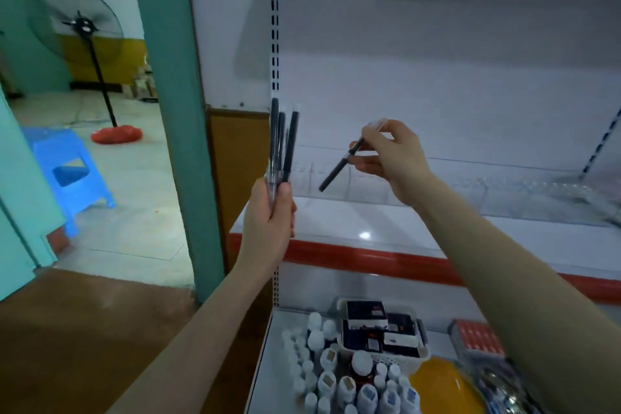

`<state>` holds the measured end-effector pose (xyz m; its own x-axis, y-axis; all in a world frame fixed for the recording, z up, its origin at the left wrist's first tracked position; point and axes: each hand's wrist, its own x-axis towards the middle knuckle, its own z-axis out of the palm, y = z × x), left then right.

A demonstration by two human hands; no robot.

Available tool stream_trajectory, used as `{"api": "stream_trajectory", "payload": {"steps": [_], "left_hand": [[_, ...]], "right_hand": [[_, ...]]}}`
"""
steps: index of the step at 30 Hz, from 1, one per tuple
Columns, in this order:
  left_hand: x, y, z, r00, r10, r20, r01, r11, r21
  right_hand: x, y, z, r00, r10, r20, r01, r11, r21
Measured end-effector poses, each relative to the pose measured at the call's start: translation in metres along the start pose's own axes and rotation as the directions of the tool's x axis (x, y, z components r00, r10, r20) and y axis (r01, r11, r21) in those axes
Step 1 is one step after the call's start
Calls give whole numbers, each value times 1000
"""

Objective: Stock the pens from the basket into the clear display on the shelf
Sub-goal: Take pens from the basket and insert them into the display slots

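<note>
Left hand (268, 212) gripped pen bundle (282, 144) upright by lower ends. Right hand (389, 158) pinched single pen (339, 166) at clear end, dark cap angled down toward clear display (437, 186) on shelf (336, 225). I judged pens light, stiff, slick; mid-barrel pinch best. Display slots looked empty. White basket (383, 356) below held dark boxes.

Shop corner, floor and lower shelf

A fan (82, 25) stands beyond a blue stool (69, 175), near a red bag (117, 136); white bottles (336, 376) crowd beside an orange pack (443, 386) below.
</note>
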<state>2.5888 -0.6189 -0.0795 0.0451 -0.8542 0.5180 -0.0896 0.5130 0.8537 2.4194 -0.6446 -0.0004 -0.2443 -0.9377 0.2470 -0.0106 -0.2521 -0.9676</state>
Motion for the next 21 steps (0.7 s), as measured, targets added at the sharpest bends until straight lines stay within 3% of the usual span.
{"api": "stream_trajectory", "payload": {"steps": [10,21], "left_hand": [[51,-12,-16,999,-9,-54,11,1000,23],[70,-21,-16,996,-25,-90,28,999,29]], "right_hand": [[79,5,54,972,-233,35,233,926,-296],[106,28,74,970,-164,179,225,879,-419]]}}
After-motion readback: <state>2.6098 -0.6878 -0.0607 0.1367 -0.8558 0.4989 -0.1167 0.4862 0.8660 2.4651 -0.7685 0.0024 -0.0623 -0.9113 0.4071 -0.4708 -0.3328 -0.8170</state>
